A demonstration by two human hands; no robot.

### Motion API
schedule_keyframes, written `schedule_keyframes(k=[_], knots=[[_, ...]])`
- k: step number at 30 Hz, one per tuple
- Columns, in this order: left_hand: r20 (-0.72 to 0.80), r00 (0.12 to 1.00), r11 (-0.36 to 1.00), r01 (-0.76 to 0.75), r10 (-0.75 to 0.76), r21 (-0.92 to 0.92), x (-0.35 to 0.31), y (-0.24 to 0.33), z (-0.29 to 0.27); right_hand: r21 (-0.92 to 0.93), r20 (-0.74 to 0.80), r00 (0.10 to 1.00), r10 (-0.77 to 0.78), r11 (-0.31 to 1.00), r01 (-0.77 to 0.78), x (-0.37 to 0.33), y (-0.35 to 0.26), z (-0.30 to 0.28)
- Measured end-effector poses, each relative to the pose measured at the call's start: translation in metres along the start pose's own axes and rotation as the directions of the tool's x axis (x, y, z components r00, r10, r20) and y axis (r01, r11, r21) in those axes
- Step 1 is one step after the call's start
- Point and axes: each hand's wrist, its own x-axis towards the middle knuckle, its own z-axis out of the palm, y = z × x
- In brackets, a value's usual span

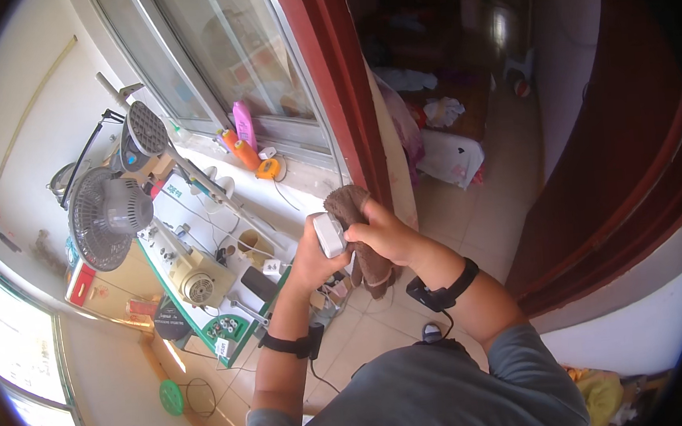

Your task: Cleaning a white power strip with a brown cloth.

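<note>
In front of my body, my left hand [311,259] is closed round a small white block-shaped object [329,235] with rounded edges; its exact kind does not show. My right hand [387,235] grips a brown cloth [375,271]. The cloth bunches up above that hand and hangs down below it. My right thumb reaches across to the near side of the white object, and the two hands almost meet. The fingers behind both things are hidden.
To the left stands a sewing machine [202,281] on a white table with green edges [244,350]. A grey fan [105,219] stands beyond it. The windowsill bears orange thread spools [245,154], a pink bottle [243,123] and a tape measure [269,169]. A red door frame [338,77] rises ahead.
</note>
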Motion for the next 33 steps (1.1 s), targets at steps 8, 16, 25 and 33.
schedule_keyframes(k=[8, 16, 25, 33], knots=[[0.023, 0.999, 0.993, 0.028, -0.026, -0.116, 0.0, -0.02, -0.001, 0.109, -0.049, 0.999, -0.023, 0.994, 0.029, -0.003, -0.003, 0.01], [0.02, 0.997, 0.977, 0.072, -0.069, -0.201, 0.008, 0.007, 0.004, -0.561, 0.01, 0.852, -0.523, 0.702, 0.438, -0.007, -0.003, 0.003], [0.099, 0.994, 0.958, 0.067, -0.041, -0.28, 0.008, 0.011, 0.01, -0.734, 0.051, 0.704, -0.708, 0.451, 0.507, -0.009, 0.005, 0.0], [0.058, 0.998, 0.981, -0.001, 0.012, -0.193, 0.014, 0.016, 0.01, -0.787, 0.178, 0.551, -0.815, 0.218, 0.577, -0.009, 0.018, -0.01]])
